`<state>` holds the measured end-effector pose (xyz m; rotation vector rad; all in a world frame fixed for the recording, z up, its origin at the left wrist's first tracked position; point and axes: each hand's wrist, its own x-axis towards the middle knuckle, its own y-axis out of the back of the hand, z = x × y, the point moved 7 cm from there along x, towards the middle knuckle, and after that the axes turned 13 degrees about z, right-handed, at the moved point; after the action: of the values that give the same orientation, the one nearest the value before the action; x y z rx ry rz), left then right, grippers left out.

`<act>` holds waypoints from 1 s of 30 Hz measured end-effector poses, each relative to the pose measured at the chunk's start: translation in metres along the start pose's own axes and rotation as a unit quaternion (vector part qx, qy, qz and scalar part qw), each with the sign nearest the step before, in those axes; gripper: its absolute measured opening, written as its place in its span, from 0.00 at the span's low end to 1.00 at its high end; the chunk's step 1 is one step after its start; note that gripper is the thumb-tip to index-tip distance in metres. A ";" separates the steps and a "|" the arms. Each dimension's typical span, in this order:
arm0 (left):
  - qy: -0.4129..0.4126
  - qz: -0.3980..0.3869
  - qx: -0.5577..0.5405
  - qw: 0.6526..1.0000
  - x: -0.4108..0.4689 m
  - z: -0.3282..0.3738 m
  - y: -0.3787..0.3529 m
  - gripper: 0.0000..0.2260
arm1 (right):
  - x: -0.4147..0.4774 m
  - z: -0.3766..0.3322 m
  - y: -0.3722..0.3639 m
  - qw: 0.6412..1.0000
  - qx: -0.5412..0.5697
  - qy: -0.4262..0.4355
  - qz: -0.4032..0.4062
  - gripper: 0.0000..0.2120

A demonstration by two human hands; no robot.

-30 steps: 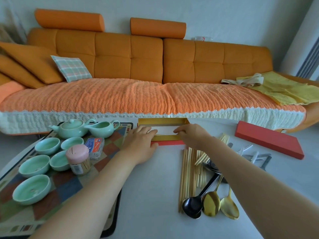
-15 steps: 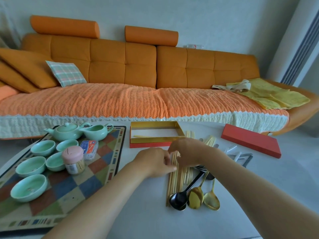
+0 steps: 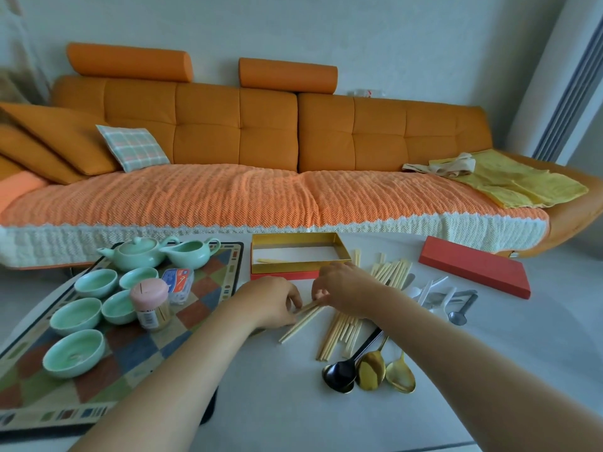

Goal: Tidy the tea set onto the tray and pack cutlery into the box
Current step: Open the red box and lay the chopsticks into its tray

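A pair of pale wooden chopsticks (image 3: 301, 322) lies slanted on the white table, pinched at its upper end by my left hand (image 3: 272, 301) and my right hand (image 3: 342, 293). More chopsticks (image 3: 339, 336) are spread out under my right wrist. Behind the hands stands the open red box (image 3: 298, 256) with a gold lining and one chopstick inside. A black spoon (image 3: 341, 373) and two gold spoons (image 3: 372, 370) lie at the front. On the left, the patterned tray (image 3: 137, 347) carries a pale green teapot (image 3: 138, 252), a pitcher (image 3: 191, 252) and several cups (image 3: 75, 352).
The red box lid (image 3: 474, 265) lies at the right back of the table. White plastic and metal cutlery (image 3: 447, 300) lies right of the chopsticks. A pink-capped toothpick jar (image 3: 150, 303) and a small packet (image 3: 177, 282) stand on the tray. An orange sofa (image 3: 261, 190) runs behind.
Both hands drew back from the box to the chopstick pile and took hold of a pair, pulling it out to the left of the pile.
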<state>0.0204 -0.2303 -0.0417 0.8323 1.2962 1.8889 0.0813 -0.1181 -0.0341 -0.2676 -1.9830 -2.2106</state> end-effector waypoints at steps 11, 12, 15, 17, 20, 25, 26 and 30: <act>0.009 0.194 -0.065 0.979 0.009 -0.023 0.041 0.07 | 0.018 0.026 0.018 0.981 0.124 -0.113 0.099 0.13; 0.005 0.221 -0.066 0.973 0.010 -0.026 0.046 0.09 | 0.019 0.036 0.022 0.975 0.130 -0.133 0.124 0.14; -0.024 0.268 -0.010 0.963 0.015 -0.030 0.051 0.16 | 0.020 0.064 0.022 0.953 0.120 -0.206 0.186 0.14; -0.034 0.261 0.040 0.964 0.020 -0.033 0.045 0.22 | 0.021 0.076 0.016 0.944 0.097 -0.244 0.199 0.16; -0.033 0.213 0.049 0.975 0.029 -0.039 0.029 0.26 | 0.028 0.081 0.004 0.946 0.070 -0.260 0.182 0.18; -0.036 0.133 0.058 0.989 0.033 -0.042 0.005 0.26 | 0.048 0.074 -0.016 0.952 0.094 -0.260 0.128 0.22; -0.044 0.126 0.065 0.989 0.033 -0.042 0.003 0.26 | 0.050 0.074 -0.019 0.951 0.099 -0.270 0.116 0.23; -0.053 0.129 0.069 0.988 0.036 -0.044 0.002 0.26 | 0.048 0.065 -0.026 0.947 0.178 -0.263 0.054 0.20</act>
<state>-0.0362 -0.2237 -0.0482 1.2057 1.3170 1.9358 0.0301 -0.0509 -0.0408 -0.9716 -2.5060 -1.7887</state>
